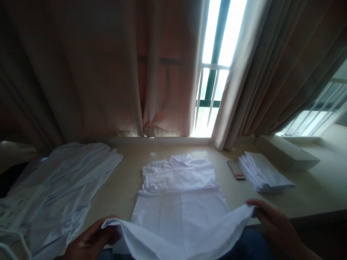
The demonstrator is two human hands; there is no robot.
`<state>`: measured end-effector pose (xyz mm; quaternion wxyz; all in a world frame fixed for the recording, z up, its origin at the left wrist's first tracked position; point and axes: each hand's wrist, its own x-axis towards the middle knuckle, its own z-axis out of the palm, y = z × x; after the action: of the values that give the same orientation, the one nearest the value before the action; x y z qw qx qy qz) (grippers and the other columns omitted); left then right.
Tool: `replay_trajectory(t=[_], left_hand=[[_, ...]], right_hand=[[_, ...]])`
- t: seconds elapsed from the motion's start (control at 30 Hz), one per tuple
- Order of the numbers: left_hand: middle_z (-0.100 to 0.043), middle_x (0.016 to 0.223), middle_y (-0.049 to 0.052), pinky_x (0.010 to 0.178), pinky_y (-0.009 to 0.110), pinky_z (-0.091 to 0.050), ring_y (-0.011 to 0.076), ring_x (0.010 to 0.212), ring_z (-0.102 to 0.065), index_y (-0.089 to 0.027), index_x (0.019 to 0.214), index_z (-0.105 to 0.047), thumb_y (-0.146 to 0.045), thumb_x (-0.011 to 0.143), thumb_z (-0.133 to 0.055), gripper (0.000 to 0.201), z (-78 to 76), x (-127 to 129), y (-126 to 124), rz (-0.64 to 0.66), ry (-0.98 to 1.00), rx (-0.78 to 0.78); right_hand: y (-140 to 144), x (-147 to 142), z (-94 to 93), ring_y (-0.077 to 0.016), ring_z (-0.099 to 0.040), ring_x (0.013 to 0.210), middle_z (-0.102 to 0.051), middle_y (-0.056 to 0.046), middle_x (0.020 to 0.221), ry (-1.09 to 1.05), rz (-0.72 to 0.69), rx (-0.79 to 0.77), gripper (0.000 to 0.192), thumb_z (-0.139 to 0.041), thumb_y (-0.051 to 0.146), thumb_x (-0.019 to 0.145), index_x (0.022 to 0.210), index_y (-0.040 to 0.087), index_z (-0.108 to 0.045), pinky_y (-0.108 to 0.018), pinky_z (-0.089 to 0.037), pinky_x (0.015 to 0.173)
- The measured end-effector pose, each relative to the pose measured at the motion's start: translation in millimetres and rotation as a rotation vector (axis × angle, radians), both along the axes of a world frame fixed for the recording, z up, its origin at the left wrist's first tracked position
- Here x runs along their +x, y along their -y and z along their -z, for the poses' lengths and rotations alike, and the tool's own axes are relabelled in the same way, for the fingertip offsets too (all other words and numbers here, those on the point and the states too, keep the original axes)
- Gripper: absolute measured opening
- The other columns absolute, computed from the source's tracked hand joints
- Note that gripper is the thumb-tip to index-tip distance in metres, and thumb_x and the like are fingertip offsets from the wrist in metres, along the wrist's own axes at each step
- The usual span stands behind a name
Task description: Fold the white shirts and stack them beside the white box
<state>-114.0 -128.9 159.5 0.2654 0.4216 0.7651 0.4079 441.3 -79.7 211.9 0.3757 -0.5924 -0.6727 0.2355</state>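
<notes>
A white shirt [179, 187] lies on the beige table [130, 173] in front of me, collar at the far end and sleeves folded across its upper part. My left hand [92, 240] grips the shirt's bottom hem at its left corner. At the right corner of the same hem is my right hand [273, 225], also gripping it. The hem is lifted off the table and hangs curved between my hands, near the table's front edge.
A heap of white garments [59, 187] covers the table's left side. At the right lie a stack of folded white cloths [262, 173], a small blurred card [236, 169] and a flat beige box [284, 151]. Curtains [103, 72] and a bright window [217, 65] stand behind.
</notes>
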Motion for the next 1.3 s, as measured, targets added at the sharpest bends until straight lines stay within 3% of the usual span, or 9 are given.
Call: replay_trajectory(t=[0.27, 0.4, 0.5, 0.63, 0.73, 0.87, 0.97, 1.07, 1.3], left_hand=[[-0.068, 0.066, 0.0, 0.065, 0.027, -0.051, 0.0194, 0.064, -0.063, -0.023, 0.094, -0.07, -0.067, 0.058, -0.069, 0.057, -82.7, 14.3, -85.6, 0.009, 0.039, 0.185], [-0.063, 0.058, -0.002, 0.06, 0.023, -0.046, 0.0147, 0.057, -0.058, -0.02, 0.089, -0.068, -0.063, 0.069, -0.064, 0.048, -105.5, 20.0, -144.6, 0.028, -0.046, 0.275], [-0.056, 0.051, -0.003, 0.053, 0.022, -0.04, 0.0121, 0.051, -0.051, -0.018, 0.074, -0.064, -0.059, 0.076, -0.06, 0.042, -108.8, 18.7, -202.7, -0.019, -0.123, 0.3], [-0.063, 0.06, -0.002, 0.053, 0.023, -0.039, 0.0156, 0.056, -0.056, -0.018, 0.088, -0.07, -0.057, 0.076, -0.057, 0.042, -81.8, 1.6, -296.4, -0.098, -0.231, 0.285], [-0.07, 0.073, 0.003, 0.06, 0.025, -0.039, 0.0205, 0.072, -0.063, -0.018, 0.086, -0.072, -0.058, 0.076, -0.055, 0.045, -38.9, -17.9, -364.8, -0.07, -0.415, 0.225], [-0.069, 0.074, 0.008, 0.06, 0.028, -0.036, 0.024, 0.074, -0.063, -0.016, 0.081, -0.072, -0.057, 0.075, -0.054, 0.046, 27.2, -33.2, -425.0, -0.038, -0.442, 0.013], [-0.063, 0.063, 0.008, 0.058, 0.028, -0.034, 0.0222, 0.067, -0.06, -0.013, 0.072, -0.069, -0.057, 0.076, -0.052, 0.048, 65.9, -34.6, -442.5, -0.017, -0.405, -0.071], [-0.063, 0.065, 0.008, 0.06, 0.027, -0.033, 0.0177, 0.066, -0.058, -0.006, 0.074, -0.068, -0.056, 0.082, -0.045, 0.055, 86.3, -35.9, -448.0, -0.003, -0.381, -0.083], [-0.067, 0.078, 0.012, 0.064, 0.029, -0.039, 0.0209, 0.073, -0.059, -0.011, 0.083, -0.066, -0.056, 0.081, -0.048, 0.049, 85.8, -46.5, -461.0, -0.08, -0.358, -0.074]], right_hand=[[-95.8, -11.7, -24.1, -0.0174, -0.069, 0.073, -0.073, -0.005, 0.085, -0.057, 0.003, 0.1, 0.03, -0.058, 0.04, 0.083, 0.103, 0.022, -0.071, -0.024, -0.055, 0.068], [-159.1, -19.9, -33.1, -0.0187, -0.07, 0.073, -0.072, -0.006, 0.083, -0.148, 0.017, 0.097, 0.033, -0.058, 0.041, 0.084, 0.106, 0.019, -0.068, -0.027, -0.056, 0.068], [-219.1, -27.8, -31.6, -0.0181, -0.069, 0.07, -0.071, -0.005, 0.075, -0.143, 0.018, 0.109, 0.032, -0.057, 0.039, 0.084, 0.106, 0.017, -0.067, -0.027, -0.055, 0.066], [-307.3, -41.5, -15.8, -0.015, -0.063, 0.056, -0.065, -0.001, 0.061, -0.042, 0.014, 0.125, 0.031, -0.052, 0.033, 0.084, 0.105, 0.016, -0.067, -0.024, -0.048, 0.056], [-370.9, -54.1, 8.9, -0.012, -0.057, 0.049, -0.064, 0.0, 0.06, 0.113, 0.066, 0.043, 0.029, -0.05, 0.028, 0.084, 0.105, 0.016, -0.067, -0.022, -0.042, 0.052], [-437.0, -69.2, 57.6, -0.011, -0.056, 0.054, -0.066, -0.002, 0.064, 0.236, 0.108, -0.068, 0.013, -0.057, 0.02, 0.077, 0.079, 0.016, -0.069, -0.021, -0.037, 0.054], [-465.3, -74.2, 93.4, -0.0117, -0.055, 0.059, -0.065, -0.003, 0.064, 0.258, 0.141, -0.105, 0.01, -0.06, 0.018, 0.073, 0.066, 0.015, -0.067, -0.021, -0.034, 0.055], [-478.3, -73.6, 115.8, -0.0114, -0.054, 0.061, -0.066, -0.004, 0.067, 0.249, 0.168, -0.128, 0.012, -0.059, 0.019, 0.075, 0.069, 0.014, -0.068, -0.02, -0.033, 0.055], [-489.2, -77.2, 121.2, -0.0105, -0.055, 0.059, -0.068, -0.005, 0.074, 0.139, 0.204, -0.147, 0.023, -0.057, 0.027, 0.082, 0.092, 0.01, -0.069, -0.02, -0.039, 0.054]])
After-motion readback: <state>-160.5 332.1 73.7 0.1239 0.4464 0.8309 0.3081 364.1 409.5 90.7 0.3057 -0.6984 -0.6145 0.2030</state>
